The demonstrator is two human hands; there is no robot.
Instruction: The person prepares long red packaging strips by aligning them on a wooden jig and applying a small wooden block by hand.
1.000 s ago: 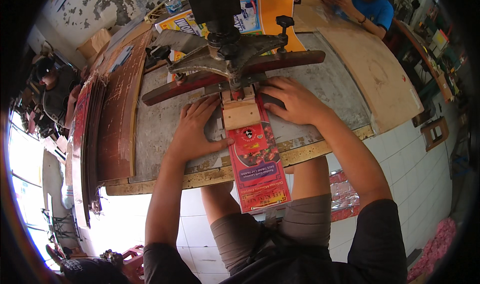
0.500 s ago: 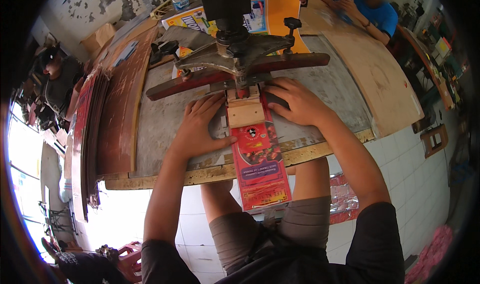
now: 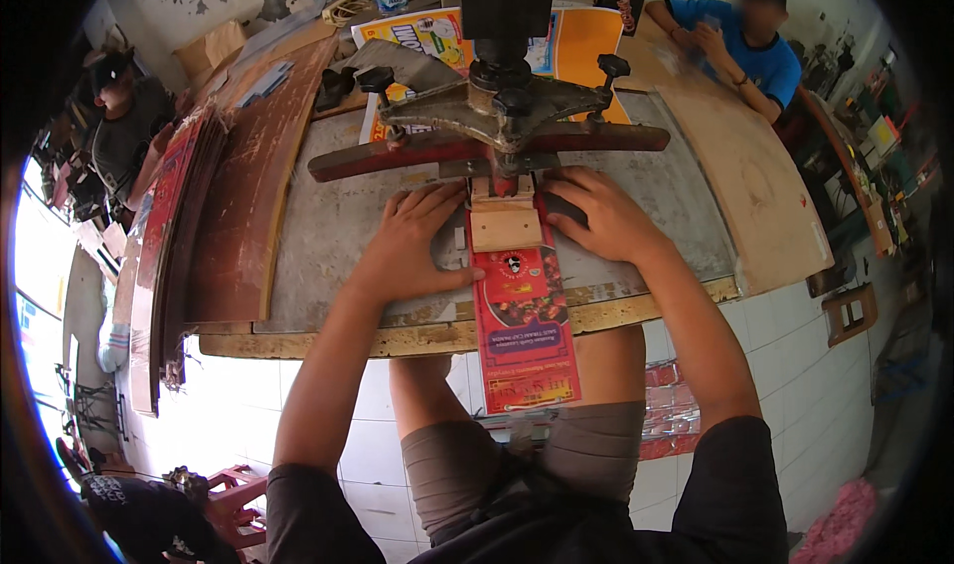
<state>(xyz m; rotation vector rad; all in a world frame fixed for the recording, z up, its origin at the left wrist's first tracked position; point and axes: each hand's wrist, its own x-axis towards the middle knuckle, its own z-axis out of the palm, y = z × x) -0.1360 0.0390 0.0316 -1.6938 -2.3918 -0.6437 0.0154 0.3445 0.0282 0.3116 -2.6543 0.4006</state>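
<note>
From here I see a long, red, rectangular printed strip (image 3: pixel 526 330), its far part beneath a pale rectangular wooden block (image 3: pixel 506 230), its near end overhanging the wood-edged grey counter (image 3: pixel 621 276).

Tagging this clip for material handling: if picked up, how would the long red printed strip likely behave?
The red printed strip is probably fairly stiff, since it juts past the worktable's front edge without obvious droop. It looks thin, so likely light for its size. Being flat, it seems unlikely to roll.
</note>
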